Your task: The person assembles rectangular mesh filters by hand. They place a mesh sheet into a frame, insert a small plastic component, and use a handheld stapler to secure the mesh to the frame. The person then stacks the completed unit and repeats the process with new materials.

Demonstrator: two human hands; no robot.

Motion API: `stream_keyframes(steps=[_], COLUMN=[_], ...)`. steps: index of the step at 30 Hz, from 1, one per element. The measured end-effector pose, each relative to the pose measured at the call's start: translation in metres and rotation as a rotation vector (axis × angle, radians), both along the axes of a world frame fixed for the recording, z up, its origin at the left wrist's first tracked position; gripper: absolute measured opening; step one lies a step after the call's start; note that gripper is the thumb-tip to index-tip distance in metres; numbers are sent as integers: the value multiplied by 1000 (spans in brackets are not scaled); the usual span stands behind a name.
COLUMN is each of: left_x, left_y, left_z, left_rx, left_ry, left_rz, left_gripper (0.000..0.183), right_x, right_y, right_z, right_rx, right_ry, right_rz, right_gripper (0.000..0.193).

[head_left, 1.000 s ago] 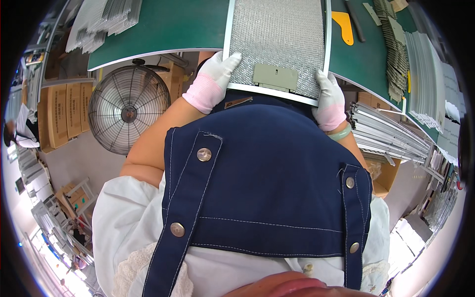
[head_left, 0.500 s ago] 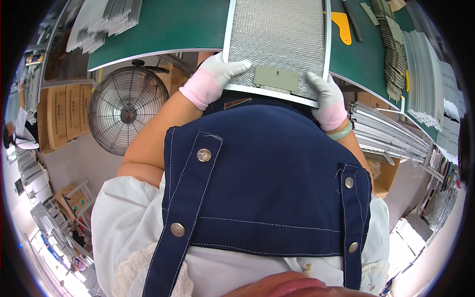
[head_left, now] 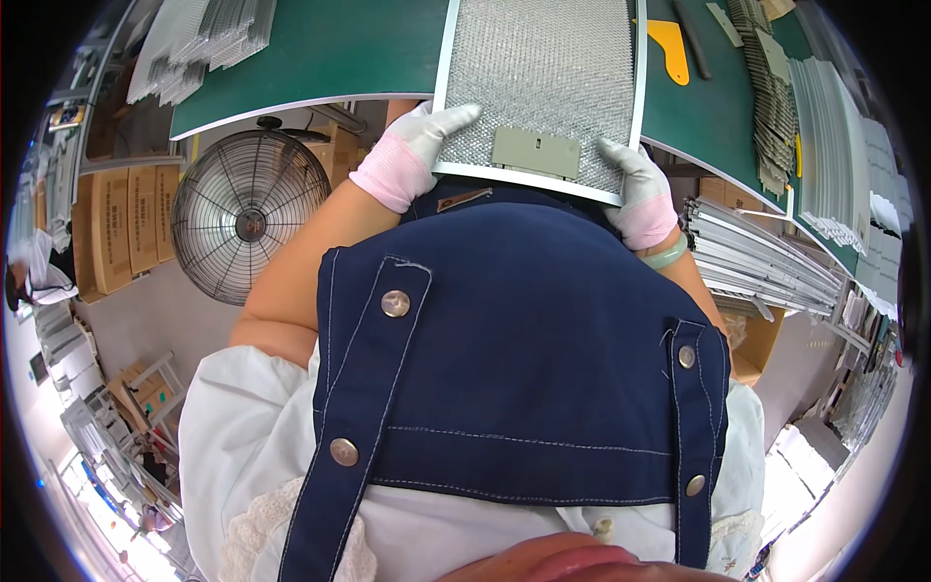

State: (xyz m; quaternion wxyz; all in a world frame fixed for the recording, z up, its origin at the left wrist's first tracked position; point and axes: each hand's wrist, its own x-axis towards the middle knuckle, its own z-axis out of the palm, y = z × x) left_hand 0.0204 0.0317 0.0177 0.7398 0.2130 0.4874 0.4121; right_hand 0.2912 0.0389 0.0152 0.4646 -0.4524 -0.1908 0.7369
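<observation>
A rectangular mesh filter panel with a silvery metal frame lies over the near edge of the green table, its near end jutting out in front of my apron. My left hand, in a white and pink glove, grips the frame's near left corner, thumb over the mesh. Closed around the near right corner is my right hand, gloved the same way, its thumb also on top. Between my thumbs a grey-green plate with a small slot sits against the frame's near edge. The fingers beneath the panel are hidden.
On the green table lie a yellow scraper, a dark rod and stacked grey-green strips. Mesh sheets are piled far left. A floor fan stands left, and metal frame bars lie below the table's right side.
The filter panel has shifted slightly left, my hands moving with it. The plate's lower part, visible before, no longer shows; the plate now sits against the frame's near edge.
</observation>
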Motion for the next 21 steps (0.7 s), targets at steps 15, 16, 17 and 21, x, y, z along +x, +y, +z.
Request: stream_keyframes(steps=[15,16,17,21], left_x=[-1,1,5,7], left_y=[3,3,-3,-8], left_z=[3,3,4,-12], left_rx=[-21,-9,19,190], left_ry=[-128,-134,-63,79], left_rz=[6,16,31,51], left_gripper=[28,28,30,48], right_x=[4,3,12,16], right_y=[5,5,6,4], right_z=[2,5,-5,7], right_rx=[32,86,171,140], right_ry=[-141,-136,-237,-206], right_rz=[4,33,101,221], right_gripper=[29,30,34,42])
